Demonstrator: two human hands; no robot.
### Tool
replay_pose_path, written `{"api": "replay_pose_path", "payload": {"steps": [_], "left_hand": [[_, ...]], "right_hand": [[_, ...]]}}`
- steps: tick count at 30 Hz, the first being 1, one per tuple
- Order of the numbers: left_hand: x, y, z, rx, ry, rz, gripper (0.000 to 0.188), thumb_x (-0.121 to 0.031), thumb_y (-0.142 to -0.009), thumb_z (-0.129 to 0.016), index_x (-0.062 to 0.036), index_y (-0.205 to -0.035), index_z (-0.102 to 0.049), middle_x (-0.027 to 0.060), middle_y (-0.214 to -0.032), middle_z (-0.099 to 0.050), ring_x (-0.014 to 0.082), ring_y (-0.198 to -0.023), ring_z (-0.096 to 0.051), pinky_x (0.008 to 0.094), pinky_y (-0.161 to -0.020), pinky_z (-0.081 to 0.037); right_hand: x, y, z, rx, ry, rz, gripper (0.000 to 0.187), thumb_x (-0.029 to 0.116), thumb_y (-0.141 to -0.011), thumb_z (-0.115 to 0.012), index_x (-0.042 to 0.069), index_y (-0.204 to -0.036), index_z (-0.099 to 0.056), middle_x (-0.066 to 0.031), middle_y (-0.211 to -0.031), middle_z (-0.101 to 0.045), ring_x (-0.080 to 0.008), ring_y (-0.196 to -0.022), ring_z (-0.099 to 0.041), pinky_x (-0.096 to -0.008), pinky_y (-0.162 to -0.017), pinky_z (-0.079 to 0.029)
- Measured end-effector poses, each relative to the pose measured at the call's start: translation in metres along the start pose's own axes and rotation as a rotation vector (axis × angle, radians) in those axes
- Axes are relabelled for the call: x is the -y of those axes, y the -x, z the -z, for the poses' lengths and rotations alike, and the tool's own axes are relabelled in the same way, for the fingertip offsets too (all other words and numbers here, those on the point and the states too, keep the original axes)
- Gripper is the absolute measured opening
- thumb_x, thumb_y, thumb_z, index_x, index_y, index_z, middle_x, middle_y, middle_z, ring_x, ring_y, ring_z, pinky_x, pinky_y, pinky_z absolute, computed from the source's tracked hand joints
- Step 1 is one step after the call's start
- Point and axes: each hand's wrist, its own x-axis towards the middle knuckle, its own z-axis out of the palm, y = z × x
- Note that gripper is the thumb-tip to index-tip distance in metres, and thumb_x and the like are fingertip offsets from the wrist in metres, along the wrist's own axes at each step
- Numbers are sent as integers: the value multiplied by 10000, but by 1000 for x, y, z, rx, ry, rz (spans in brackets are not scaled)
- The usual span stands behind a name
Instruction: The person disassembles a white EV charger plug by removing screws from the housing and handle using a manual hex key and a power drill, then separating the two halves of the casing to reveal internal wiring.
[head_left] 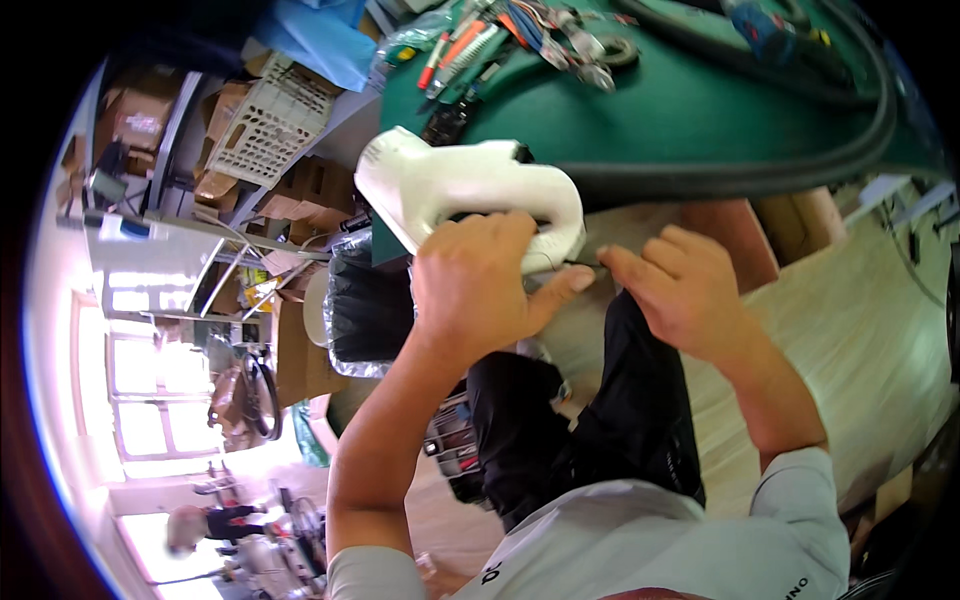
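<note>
My left hand (472, 285) grips a white, smooth, looped plastic-looking part (465, 172) by the near side of its loop, fingers wrapped round it and thumb pointing right. The part is held up at the near edge of the green table (640, 125). To its right, my right hand (685, 290) is closed in a pinch on a thin dark strand (582, 265), perhaps a wire. That strand reaches toward the part's lower right end, close to my left thumb. Whether it is joined to the part I cannot tell.
Pens and hand tools (480, 50) lie heaped at the table's far left. A thick black tube (730, 180) curves along its near and right edges. Below stand an open cardboard box (800, 225) and a black-lined bin (365, 300). Shelves with a white crate (270, 120) are at left.
</note>
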Motion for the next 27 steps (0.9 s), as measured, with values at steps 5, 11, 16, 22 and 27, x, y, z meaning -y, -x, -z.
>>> {"api": "replay_pose_path", "payload": {"steps": [5, 11, 16, 22, 27], "left_hand": [[-1, -6, 2, -26, 80, 33, 461, -532, -776, -700, -74, -763, -647, 80, -670, -620, 270, -659, -635, 391, -612, -487], [6, 3, -1, -77, 152, 19, 408, -492, -770, -721, -93, -746, -637, 44, -668, -616, 239, -666, -634, 380, -607, -480], [7, 4, -4, -72, 154, 19, 413, -502, -776, -709, -96, -747, -644, 49, -658, -620, 244, -656, -637, 380, -612, -482], [7, 5, -3, -61, 166, 19, 415, -500, -783, -703, -90, -752, -647, 62, -664, -628, 250, -669, -645, 377, -627, -485], [9, 5, -3, -68, 169, 7, 411, -491, -786, -699, -84, -759, -644, 67, -678, -633, 254, -683, -647, 372, -640, -483]], "right_hand": [[3, -3, -13, -88, -419, -229, 141, 52, -868, -658, 34, -1007, -672, -73, -670, -538, -205, -571, -527, -324, -519, -420], [9, -1, -8, 130, -1090, -766, 416, 288, -1048, -415, -38, -1033, -673, -24, -644, -560, -137, -556, -505, -270, -537, -436], [5, 13, -6, 7, -1812, -954, 600, 393, -1042, -317, -97, -981, -658, -83, -618, -563, -205, -548, -555, -333, -549, -496], [-11, 28, 3, 163, -1780, -834, 505, 349, -1034, -423, -51, -781, -600, -98, -583, -541, -217, -526, -569, -325, -512, -489], [-15, 17, 14, 297, -1308, -782, 413, 312, -1038, -461, -25, -835, -585, -90, -627, -592, -189, -549, -581, -316, -522, -481]]}}
